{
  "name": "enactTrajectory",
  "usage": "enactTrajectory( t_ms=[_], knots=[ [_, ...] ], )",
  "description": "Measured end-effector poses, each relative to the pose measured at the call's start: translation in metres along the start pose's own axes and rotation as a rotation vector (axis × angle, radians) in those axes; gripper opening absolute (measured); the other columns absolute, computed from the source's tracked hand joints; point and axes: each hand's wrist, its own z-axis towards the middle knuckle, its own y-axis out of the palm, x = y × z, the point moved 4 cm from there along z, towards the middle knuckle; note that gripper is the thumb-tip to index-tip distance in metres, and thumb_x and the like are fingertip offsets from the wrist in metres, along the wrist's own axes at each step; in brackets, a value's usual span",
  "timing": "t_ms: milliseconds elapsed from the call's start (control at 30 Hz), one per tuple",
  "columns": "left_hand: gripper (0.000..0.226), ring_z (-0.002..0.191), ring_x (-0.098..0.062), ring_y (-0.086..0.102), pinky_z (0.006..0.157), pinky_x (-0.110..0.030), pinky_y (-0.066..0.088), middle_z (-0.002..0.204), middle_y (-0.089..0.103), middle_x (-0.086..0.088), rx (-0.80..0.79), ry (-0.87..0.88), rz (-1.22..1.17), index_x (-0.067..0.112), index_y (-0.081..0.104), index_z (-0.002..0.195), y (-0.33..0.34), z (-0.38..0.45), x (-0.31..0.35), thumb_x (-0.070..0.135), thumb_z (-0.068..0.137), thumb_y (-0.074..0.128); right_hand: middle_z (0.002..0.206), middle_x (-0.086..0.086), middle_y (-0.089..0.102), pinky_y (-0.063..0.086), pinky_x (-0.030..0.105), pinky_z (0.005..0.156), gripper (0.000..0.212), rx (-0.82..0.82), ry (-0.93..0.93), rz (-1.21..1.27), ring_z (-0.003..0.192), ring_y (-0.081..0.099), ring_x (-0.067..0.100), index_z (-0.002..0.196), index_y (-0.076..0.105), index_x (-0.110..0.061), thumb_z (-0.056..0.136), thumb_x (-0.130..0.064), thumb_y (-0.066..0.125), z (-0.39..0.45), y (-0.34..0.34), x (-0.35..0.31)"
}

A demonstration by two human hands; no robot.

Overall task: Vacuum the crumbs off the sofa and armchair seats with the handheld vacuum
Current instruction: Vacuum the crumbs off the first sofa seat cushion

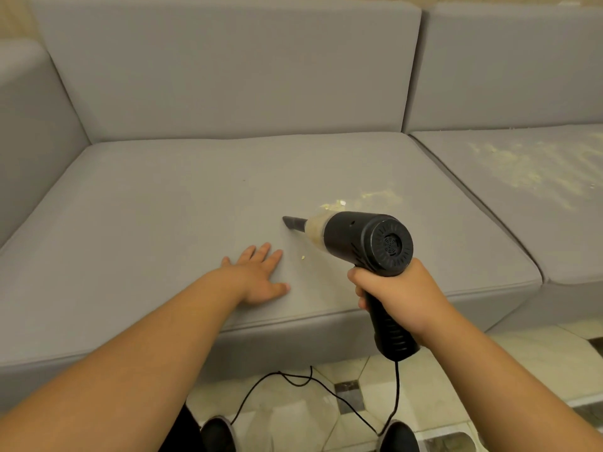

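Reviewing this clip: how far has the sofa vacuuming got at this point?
Roughly midway on the first seat. Done: the left part of the near seat cushion looks free of crumbs. In hand: the right hand grips the handheld vacuum, nozzle on the cushion, left hand flat beside it. Left: crumbs behind the nozzle and the thickly strewn next cushion; no armchair in view.

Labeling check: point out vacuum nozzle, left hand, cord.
nozzle (293, 221), head view, on its dark tip.
left hand (261, 275), head view, on the back of the hand.
cord (397, 386), head view, on the stretch below the handle.
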Motion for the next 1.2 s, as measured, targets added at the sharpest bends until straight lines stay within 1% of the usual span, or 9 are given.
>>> enactTrajectory(
  t_ms=[233, 333, 433, 600, 767, 933, 967, 1067, 1200],
  knots=[
    [0.088, 0.158, -0.021, -0.015, 0.122, -0.068, 0.002, 0.17, -0.022, 0.01, 0.031, -0.025, 0.025, 0.04, -0.011, 0.163, -0.002, -0.01, 0.008, 0.075, 0.096, 0.033, 0.072, 0.009, 0.072, 0.061, 0.044, 0.075, 0.02, 0.078, 0.013, 0.091, 0.062, 0.071, 0.02, 0.093, 0.071, 0.002, 0.085, -0.015, 0.076, -0.018, -0.007, -0.005],
    [0.087, 0.158, -0.021, -0.014, 0.122, -0.068, 0.003, 0.17, -0.021, 0.01, 0.04, -0.031, -0.006, 0.04, -0.01, 0.163, -0.003, -0.019, 0.015, 0.074, 0.096, 0.035, 0.074, 0.012, 0.071, 0.059, 0.043, 0.074, 0.021, 0.009, 0.035, 0.147, 0.065, 0.069, 0.024, 0.1, 0.071, 0.001, 0.088, -0.015, 0.077, -0.037, -0.019, -0.007],
    [0.087, 0.158, -0.021, -0.014, 0.122, -0.067, 0.005, 0.17, -0.022, 0.01, 0.028, -0.04, -0.049, 0.041, -0.01, 0.163, -0.002, -0.028, 0.02, 0.072, 0.096, 0.037, 0.076, 0.014, 0.071, 0.058, 0.042, 0.073, 0.021, -0.061, 0.041, 0.127, 0.066, 0.067, 0.025, 0.105, 0.07, -0.002, 0.09, -0.015, 0.077, -0.054, -0.03, -0.012],
    [0.091, 0.159, -0.025, -0.012, 0.125, -0.062, 0.007, 0.171, -0.019, 0.005, -0.007, -0.06, -0.083, 0.037, -0.007, 0.163, 0.009, -0.03, 0.022, 0.073, 0.094, 0.038, 0.075, 0.013, 0.07, 0.058, 0.041, 0.071, 0.023, -0.097, 0.044, 0.116, 0.069, 0.067, 0.026, 0.111, 0.068, -0.003, 0.091, -0.013, 0.075, -0.068, -0.045, -0.015],
    [0.09, 0.159, -0.025, -0.012, 0.126, -0.057, 0.006, 0.171, -0.018, 0.004, -0.009, -0.066, -0.093, 0.036, -0.008, 0.163, 0.013, -0.035, 0.025, 0.072, 0.094, 0.037, 0.075, 0.015, 0.07, 0.058, 0.041, 0.071, 0.017, -0.118, 0.075, 0.099, 0.068, 0.066, 0.027, 0.102, 0.069, -0.001, 0.091, -0.013, 0.074, -0.077, -0.052, -0.008],
    [0.091, 0.159, -0.025, -0.013, 0.124, -0.062, 0.008, 0.171, -0.019, 0.006, -0.024, -0.069, -0.062, 0.039, -0.008, 0.163, 0.017, -0.028, 0.028, 0.074, 0.091, 0.036, 0.071, 0.011, 0.071, 0.057, 0.037, 0.066, 0.013, -0.072, 0.052, 0.039, 0.06, 0.067, 0.02, 0.088, 0.07, -0.004, 0.09, -0.016, 0.074, -0.076, -0.055, -0.003],
    [0.091, 0.158, -0.024, -0.014, 0.124, -0.063, 0.007, 0.171, -0.019, 0.006, -0.023, -0.064, -0.056, 0.04, -0.008, 0.163, 0.017, -0.027, 0.03, 0.073, 0.091, 0.036, 0.07, 0.01, 0.072, 0.057, 0.038, 0.067, 0.014, -0.043, 0.042, 0.026, 0.059, 0.067, 0.019, 0.087, 0.07, -0.004, 0.089, -0.017, 0.075, -0.074, -0.055, -0.001],
    [0.089, 0.158, -0.022, -0.014, 0.123, -0.066, 0.007, 0.171, -0.02, 0.008, -0.019, -0.055, -0.044, 0.041, -0.008, 0.162, 0.017, -0.025, 0.036, 0.073, 0.092, 0.036, 0.073, 0.009, 0.075, 0.061, 0.047, 0.078, 0.016, 0.026, 0.021, 0.017, 0.063, 0.071, 0.021, 0.09, 0.073, -0.004, 0.086, -0.02, 0.077, -0.064, -0.052, 0.004],
    [0.091, 0.158, -0.024, -0.015, 0.123, -0.065, 0.009, 0.171, -0.02, 0.007, -0.01, -0.043, -0.042, 0.041, -0.01, 0.162, 0.017, -0.016, 0.039, 0.075, 0.09, 0.036, 0.074, 0.007, 0.075, 0.063, 0.05, 0.084, 0.018, 0.049, -0.002, 0.032, 0.064, 0.073, 0.02, 0.093, 0.073, -0.003, 0.085, -0.018, 0.077, -0.05, -0.038, 0.002]
  ],
)
